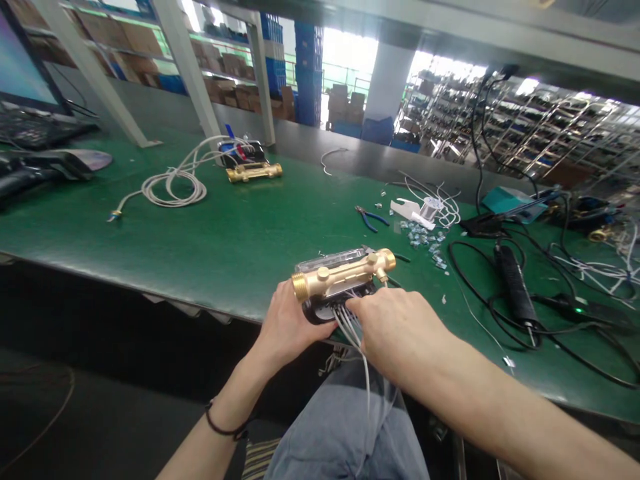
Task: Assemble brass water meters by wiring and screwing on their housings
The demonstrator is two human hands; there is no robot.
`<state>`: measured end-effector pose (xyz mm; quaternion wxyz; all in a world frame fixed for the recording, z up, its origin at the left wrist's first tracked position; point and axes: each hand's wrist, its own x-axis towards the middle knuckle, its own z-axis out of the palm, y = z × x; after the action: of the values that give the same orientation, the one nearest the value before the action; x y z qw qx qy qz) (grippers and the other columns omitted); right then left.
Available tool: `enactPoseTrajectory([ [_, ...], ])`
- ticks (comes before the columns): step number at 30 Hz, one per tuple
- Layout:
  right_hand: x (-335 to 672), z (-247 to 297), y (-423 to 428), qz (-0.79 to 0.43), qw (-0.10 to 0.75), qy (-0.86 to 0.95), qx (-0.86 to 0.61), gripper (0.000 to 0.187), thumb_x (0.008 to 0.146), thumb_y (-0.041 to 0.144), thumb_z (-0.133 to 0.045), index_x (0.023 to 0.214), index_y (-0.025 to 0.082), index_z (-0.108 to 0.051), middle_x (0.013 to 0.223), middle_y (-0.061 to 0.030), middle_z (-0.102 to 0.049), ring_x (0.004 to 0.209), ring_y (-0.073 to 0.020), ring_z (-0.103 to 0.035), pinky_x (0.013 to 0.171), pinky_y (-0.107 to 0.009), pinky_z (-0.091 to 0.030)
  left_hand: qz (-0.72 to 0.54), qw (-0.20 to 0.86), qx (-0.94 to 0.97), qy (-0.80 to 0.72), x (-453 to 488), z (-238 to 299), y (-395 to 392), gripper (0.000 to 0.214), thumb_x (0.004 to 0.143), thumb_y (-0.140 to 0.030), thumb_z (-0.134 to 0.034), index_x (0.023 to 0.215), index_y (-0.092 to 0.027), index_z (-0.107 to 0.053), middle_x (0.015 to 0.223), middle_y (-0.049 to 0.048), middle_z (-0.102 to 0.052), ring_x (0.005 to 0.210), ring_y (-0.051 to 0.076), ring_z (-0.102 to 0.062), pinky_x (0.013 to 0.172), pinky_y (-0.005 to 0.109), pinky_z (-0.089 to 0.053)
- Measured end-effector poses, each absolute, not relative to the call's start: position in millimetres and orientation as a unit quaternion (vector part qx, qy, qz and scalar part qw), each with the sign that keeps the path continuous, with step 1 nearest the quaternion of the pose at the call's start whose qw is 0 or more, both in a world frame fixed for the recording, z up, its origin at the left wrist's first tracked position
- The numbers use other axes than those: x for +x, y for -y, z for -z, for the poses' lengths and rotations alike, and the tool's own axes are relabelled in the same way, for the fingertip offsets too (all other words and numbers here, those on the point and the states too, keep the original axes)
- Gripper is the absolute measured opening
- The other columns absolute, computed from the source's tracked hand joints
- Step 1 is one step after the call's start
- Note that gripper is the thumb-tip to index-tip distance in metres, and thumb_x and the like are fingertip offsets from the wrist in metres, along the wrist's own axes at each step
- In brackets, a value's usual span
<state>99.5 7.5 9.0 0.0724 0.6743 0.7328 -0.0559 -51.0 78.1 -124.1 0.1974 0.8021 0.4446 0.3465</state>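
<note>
A brass water meter body [340, 275] with a black housing under it and a clear cover behind lies at the near edge of the green bench [240, 233]. My left hand [287, 327] grips its left end from below, fingers wrapped around the housing. My right hand [395, 330] is closed over the thin white wires [357, 347] that come out of the housing and hang down over my lap.
A second brass meter [254, 172] with a coiled white cable [175, 183] sits far left. Blue-handled pliers [370, 218], a white part, small clips [425, 235], a black electric screwdriver [515, 290] and tangled black cords lie to the right. A keyboard and monitor stand far left.
</note>
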Motion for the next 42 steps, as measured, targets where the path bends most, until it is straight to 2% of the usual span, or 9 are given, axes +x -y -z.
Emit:
enactPoseTrajectory([
  [4, 103, 5, 6, 0.060, 0.054, -0.729, 0.679, 0.031, 0.075, 0.013, -0.054, 0.104, 0.021, -0.065, 0.066, -0.0043, -0.066, 0.058, -0.0147, -0.063, 0.057, -0.024, -0.042, -0.331, 0.146, 0.813, -0.455, -62, 122, -62, 0.067, 0.067, -0.040, -0.076, 0.123, -0.020, -0.045, 0.117, 0.0102, -0.055, 0.110, 0.029, -0.051, 0.091, 0.045, -0.046],
  [8, 106, 16, 14, 0.066, 0.066, -0.724, 0.684, 0.049, 0.073, 0.008, -0.051, 0.118, 0.027, -0.057, 0.071, -0.0060, -0.069, 0.063, -0.0206, -0.067, 0.052, -0.025, -0.040, -0.362, -0.015, 0.807, -0.466, -70, 107, -32, 0.027, 0.079, -0.032, -0.068, 0.095, -0.017, -0.053, 0.095, 0.0083, -0.057, 0.093, 0.026, -0.054, 0.083, 0.040, -0.046],
  [10, 106, 18, 15, 0.067, 0.066, -0.724, 0.684, 0.053, 0.074, 0.007, -0.050, 0.121, 0.029, -0.056, 0.073, -0.0068, -0.070, 0.065, -0.0229, -0.068, 0.051, -0.026, -0.040, -0.367, -0.103, 0.819, -0.428, -68, 99, -25, 0.013, 0.083, -0.021, -0.063, 0.093, -0.019, -0.055, 0.091, 0.0070, -0.056, 0.088, 0.023, -0.053, 0.081, 0.036, -0.045],
  [14, 107, 20, 14, 0.072, 0.050, -0.725, 0.684, 0.055, 0.077, 0.009, -0.047, 0.127, 0.030, -0.052, 0.077, -0.0083, -0.071, 0.067, -0.0243, -0.069, 0.052, -0.028, -0.043, -0.315, -0.183, 0.876, -0.317, -57, 88, -34, 0.027, 0.086, -0.009, -0.052, 0.108, -0.022, -0.060, 0.094, 0.0061, -0.061, 0.089, 0.021, -0.054, 0.079, 0.033, -0.042],
  [20, 111, 19, 17, 0.107, 0.025, -0.730, 0.675, 0.054, 0.077, 0.010, -0.045, 0.128, 0.027, -0.051, 0.080, -0.0108, -0.071, 0.071, -0.0262, -0.069, 0.057, -0.033, -0.048, -0.296, -0.253, 0.892, -0.229, -49, 78, -55, 0.029, 0.091, -0.008, -0.040, 0.101, -0.020, -0.065, 0.089, 0.0043, -0.066, 0.086, 0.019, -0.055, 0.078, 0.033, -0.039],
  [29, 123, 22, 23, 0.118, 0.035, -0.717, 0.686, 0.055, 0.081, 0.009, -0.043, 0.135, 0.021, -0.045, 0.086, -0.0142, -0.071, 0.073, -0.0244, -0.069, 0.061, -0.033, -0.050, -0.285, -0.273, 0.908, -0.140, -41, 63, -67, 0.031, 0.094, -0.010, -0.036, 0.092, -0.014, -0.066, 0.092, 0.0059, -0.068, 0.091, 0.020, -0.056, 0.086, 0.036, -0.040],
  [37, 126, 29, 26, 0.115, 0.031, -0.720, 0.684, 0.052, 0.085, 0.009, -0.041, 0.136, 0.019, -0.043, 0.087, -0.0158, -0.070, 0.074, -0.0223, -0.070, 0.062, -0.029, -0.050, -0.235, -0.206, 0.930, -0.195, -29, 54, -66, 0.028, 0.094, -0.014, -0.039, 0.085, -0.012, -0.065, 0.087, 0.0072, -0.066, 0.085, 0.023, -0.056, 0.077, 0.039, -0.040],
  [42, 123, 35, 29, 0.112, 0.019, -0.727, 0.677, 0.054, 0.085, 0.008, -0.041, 0.138, 0.015, -0.039, 0.087, -0.0169, -0.069, 0.073, -0.0212, -0.069, 0.060, -0.028, -0.051, -0.168, -0.196, 0.934, -0.248, -23, 45, -66, 0.016, 0.087, -0.012, -0.049, 0.082, -0.015, -0.064, 0.088, 0.0070, -0.063, 0.082, 0.024, -0.055, 0.070, 0.039, -0.040],
])
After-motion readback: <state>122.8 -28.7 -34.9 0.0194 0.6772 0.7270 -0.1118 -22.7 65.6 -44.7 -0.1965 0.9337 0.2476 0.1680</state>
